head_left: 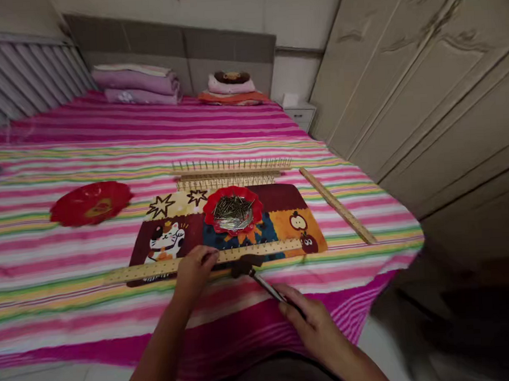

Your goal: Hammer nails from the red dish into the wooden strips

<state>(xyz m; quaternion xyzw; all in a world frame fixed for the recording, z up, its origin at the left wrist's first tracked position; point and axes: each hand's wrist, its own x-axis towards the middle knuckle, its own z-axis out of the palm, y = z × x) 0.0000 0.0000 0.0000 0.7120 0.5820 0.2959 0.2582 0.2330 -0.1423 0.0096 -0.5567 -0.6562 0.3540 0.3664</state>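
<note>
My right hand (309, 319) is wrapped around the handle of a hammer (263, 282), whose dark head hovers by the near edge of a long wooden strip (266, 248). At the strip's middle, my left hand (197, 266) has its fingertips pinched together; whatever is between them is too small to make out. Small nails stand in a row along the strip to the right of my left hand, while holes or dots mark its left part. Just beyond lies a red scalloped dish (208, 209) filled with loose nails (234, 210). A patterned mat (287, 197) lies under both dish and strip.
Behind the mat, wooden strips (236, 171) bristle with upright nails. Another strip (338, 206) lies at the right. A red plate (74, 207) sits at the left on the striped bedspread (35, 247). Folded bedding (136, 86) rests by the headboard, and wardrobe doors (438, 107) flank the bed.
</note>
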